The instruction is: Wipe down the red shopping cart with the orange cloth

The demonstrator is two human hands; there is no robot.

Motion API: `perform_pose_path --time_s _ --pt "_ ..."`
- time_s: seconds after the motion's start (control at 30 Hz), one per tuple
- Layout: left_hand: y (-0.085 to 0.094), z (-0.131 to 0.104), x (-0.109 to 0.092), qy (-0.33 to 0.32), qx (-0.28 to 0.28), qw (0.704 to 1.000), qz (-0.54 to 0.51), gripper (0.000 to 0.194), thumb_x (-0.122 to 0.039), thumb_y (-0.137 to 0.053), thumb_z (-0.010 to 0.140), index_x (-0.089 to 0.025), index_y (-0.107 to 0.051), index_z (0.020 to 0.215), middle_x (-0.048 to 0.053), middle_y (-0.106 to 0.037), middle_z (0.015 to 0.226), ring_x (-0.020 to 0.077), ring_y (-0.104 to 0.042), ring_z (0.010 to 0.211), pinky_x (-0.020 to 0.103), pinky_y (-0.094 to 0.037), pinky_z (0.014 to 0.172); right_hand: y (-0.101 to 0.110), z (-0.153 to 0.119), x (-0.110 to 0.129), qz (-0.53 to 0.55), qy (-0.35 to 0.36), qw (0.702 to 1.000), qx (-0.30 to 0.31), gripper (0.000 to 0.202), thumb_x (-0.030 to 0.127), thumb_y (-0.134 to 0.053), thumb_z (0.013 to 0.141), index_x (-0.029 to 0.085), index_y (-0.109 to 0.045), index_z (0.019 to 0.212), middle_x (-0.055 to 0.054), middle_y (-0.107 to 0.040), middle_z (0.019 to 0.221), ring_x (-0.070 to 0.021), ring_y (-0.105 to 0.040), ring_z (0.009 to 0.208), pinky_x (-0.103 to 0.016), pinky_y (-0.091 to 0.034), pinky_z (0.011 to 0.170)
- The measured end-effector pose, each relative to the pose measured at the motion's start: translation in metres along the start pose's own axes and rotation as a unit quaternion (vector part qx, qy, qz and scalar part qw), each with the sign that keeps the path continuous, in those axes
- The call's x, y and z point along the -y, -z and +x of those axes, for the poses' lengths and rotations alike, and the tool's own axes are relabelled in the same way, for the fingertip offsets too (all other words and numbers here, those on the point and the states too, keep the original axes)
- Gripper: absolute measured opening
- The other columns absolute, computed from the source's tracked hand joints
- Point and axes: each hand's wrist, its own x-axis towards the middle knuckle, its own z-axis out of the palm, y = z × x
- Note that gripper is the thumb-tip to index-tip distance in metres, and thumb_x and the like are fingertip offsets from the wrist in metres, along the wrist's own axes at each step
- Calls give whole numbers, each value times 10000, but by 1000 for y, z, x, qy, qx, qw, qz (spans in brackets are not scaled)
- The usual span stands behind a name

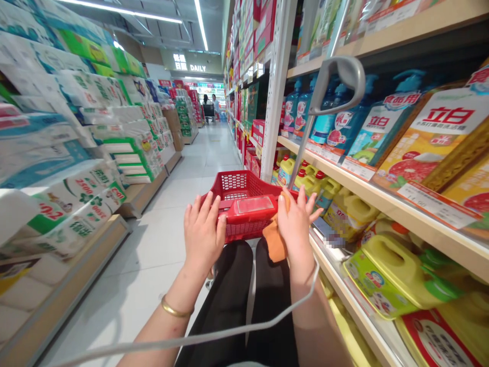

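A red plastic shopping basket with a mesh wall sits just beyond my knees. My left hand lies at the left end of its near rim, fingers stretched out and spread. At the right end, an orange cloth hangs from my right hand, caught between thumb and palm while the other fingers fan out. Between my hands runs a red bar with a worn label panel. A grey pull handle on a metal pole rises at the right, leaning in front of the shelf.
Shelves at the right carry pump bottles and yellow detergent jugs close to my right arm. Stacked tissue packs line the left. A tiled aisle runs ahead to distant people. A pale cable crosses above my legs.
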Motion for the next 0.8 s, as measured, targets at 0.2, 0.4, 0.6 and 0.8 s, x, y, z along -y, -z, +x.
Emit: perform_pose_path --time_s 0.2,0.4,0.6,0.8 --pt "-2 0 2 0 -1 1000 8 531 -366 -433 1088 -232 -520 1594 90 -463 1686 342 -319 1618 600 -231 1316 0 -29 49 32 167 984 49 415 435 -467 1103 407 -645 1477 8 -258 1790 -400 -80 1670 -822 -21 1253" --pt "2 0 2 -3 15 1000 3 545 -367 -432 1085 -240 -496 1612 94 -461 1687 347 -312 1622 604 -248 1310 2 -14 24 25 71 997 27 422 434 -441 1115 374 -663 1469 -45 -337 1761 -414 -175 1653 -830 -37 1245" --pt "-2 0 0 2 -4 1000 1 534 -364 -444 1080 -252 -518 1597 84 -460 1689 350 -331 1612 607 -239 1312 -1 -11 21 29 48 998 14 442 442 -417 1116 350 -675 1462 -62 -352 1753 -452 -141 1650 -861 -57 1220" --pt "-1 0 4 -7 9 1000 16 538 -365 -434 1086 -244 -498 1606 85 -448 1698 343 -322 1618 599 -239 1314 -1 -37 62 40 174 983 52 417 428 -464 1107 393 -642 1482 -5 -304 1775 -365 -155 1664 -784 -18 1278"
